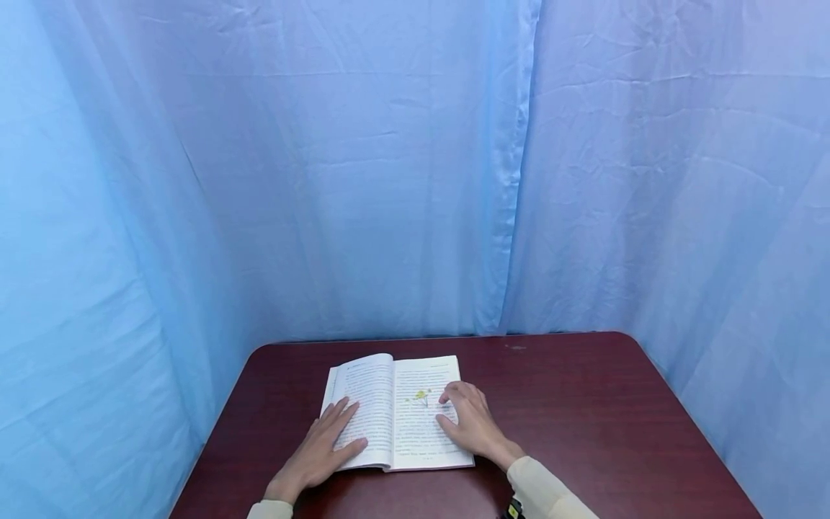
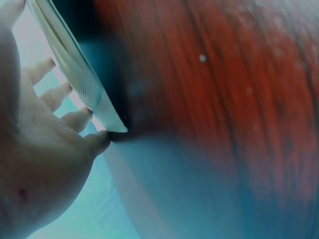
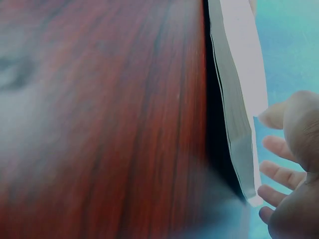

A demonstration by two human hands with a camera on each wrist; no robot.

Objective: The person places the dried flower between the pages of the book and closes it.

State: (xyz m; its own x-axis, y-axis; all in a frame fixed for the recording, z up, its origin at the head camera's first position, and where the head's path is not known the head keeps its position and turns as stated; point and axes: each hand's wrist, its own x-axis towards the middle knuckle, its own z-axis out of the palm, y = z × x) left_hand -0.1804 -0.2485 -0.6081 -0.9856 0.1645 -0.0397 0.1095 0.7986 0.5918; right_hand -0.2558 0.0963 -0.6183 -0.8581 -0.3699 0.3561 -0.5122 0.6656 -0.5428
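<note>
An open book (image 1: pixel 424 443) with printed pages lies on the table in the head view. On its right page is a small yellow flower sprig (image 1: pixel 421 395) with thin stems. My left hand (image 1: pixel 319 447) rests on the left page, fingers spread and nearly straight. Just right of the sprig, my right hand (image 1: pixel 472 420) is over the right page, fingers loosely bent, thumb and forefinger apart, nothing visible between them. The left wrist view shows the fingertips at the book's edge (image 2: pixel 75 69). In the right wrist view, the page block (image 3: pixel 237 114) appears beside the right fingers; the sprig is hidden there.
The dark red wooden table (image 1: pixel 570 404) extends to both sides of the book and has rounded far corners. Blue curtains (image 1: pixel 389 180) hang behind it and along the sides. A black and yellow item (image 1: pixel 514 509) is at the right wrist.
</note>
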